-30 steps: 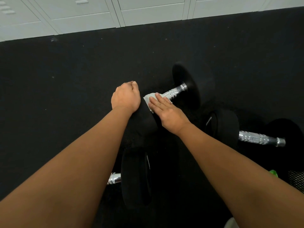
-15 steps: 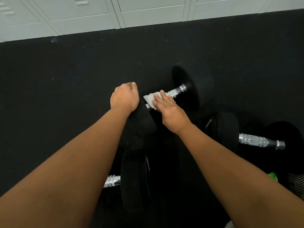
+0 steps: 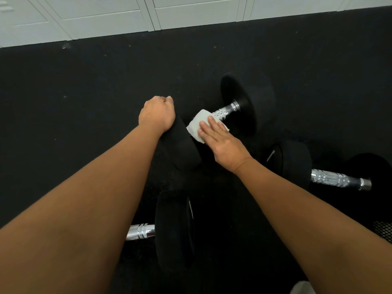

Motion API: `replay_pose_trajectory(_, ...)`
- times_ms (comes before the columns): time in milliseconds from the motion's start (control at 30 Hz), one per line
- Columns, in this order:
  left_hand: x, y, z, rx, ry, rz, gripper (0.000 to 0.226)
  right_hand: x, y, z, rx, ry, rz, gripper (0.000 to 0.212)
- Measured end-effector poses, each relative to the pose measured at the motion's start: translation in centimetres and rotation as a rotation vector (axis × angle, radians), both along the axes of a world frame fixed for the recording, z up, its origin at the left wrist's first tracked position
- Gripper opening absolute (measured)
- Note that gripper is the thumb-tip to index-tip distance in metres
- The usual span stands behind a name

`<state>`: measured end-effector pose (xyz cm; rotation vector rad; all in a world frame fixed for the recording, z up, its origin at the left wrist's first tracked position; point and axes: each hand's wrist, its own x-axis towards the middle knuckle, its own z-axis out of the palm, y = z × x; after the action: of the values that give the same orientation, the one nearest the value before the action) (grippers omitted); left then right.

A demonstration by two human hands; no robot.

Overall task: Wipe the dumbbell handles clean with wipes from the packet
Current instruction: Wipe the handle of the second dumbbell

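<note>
A black-headed dumbbell lies on the floor, its chrome handle (image 3: 226,111) running up to the far head (image 3: 239,102). A white wipe (image 3: 198,126) is wrapped over the near part of that handle. My right hand (image 3: 222,143) presses on the wipe with fingers laid flat across it; the thumb is hidden. My left hand (image 3: 157,114) is curled over the top of the near head (image 3: 182,145), steadying it. The wipes packet is out of view.
A second dumbbell with a chrome handle (image 3: 331,178) lies at the right, and a third dumbbell (image 3: 174,230) lies near me between my forearms. Black rubber floor (image 3: 84,92) spreads left. White lockers (image 3: 191,13) line the far edge. A mesh item (image 3: 381,230) shows at the right border.
My right hand has flattened over the wipe and shifted slightly back toward the near head, so more of the wipe shows. My left hand has stayed on the near head.
</note>
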<state>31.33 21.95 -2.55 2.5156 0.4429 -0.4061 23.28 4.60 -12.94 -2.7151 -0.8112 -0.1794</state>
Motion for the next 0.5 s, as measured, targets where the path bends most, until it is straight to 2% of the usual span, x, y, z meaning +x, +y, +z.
replay_pose_trajectory(133, -0.2, 0.0, 0.1, 0.002, -0.017, -0.004, 0.043, 1.3, 1.1, 0.9, -0.04, -0.011, 0.123, 0.048)
replay_pose_trajectory(300, -0.3, 0.0, -0.1, -0.004, -0.032, -0.018, 0.043, 1.2, 0.2, 1.0, 0.043, 0.001, -0.121, 0.059)
replay_pose_trajectory(400, -0.4, 0.0, -0.2, 0.001, -0.024, -0.009, 0.044, -0.2, 0.6, 0.6, 0.041, 0.021, -0.034, 0.061)
replay_pose_trajectory(500, -0.6, 0.0, -0.1, 0.014, -0.035, -0.016, 0.044, 0.0, 1.7, 1.0, 0.028, 0.038, 0.045, 0.055)
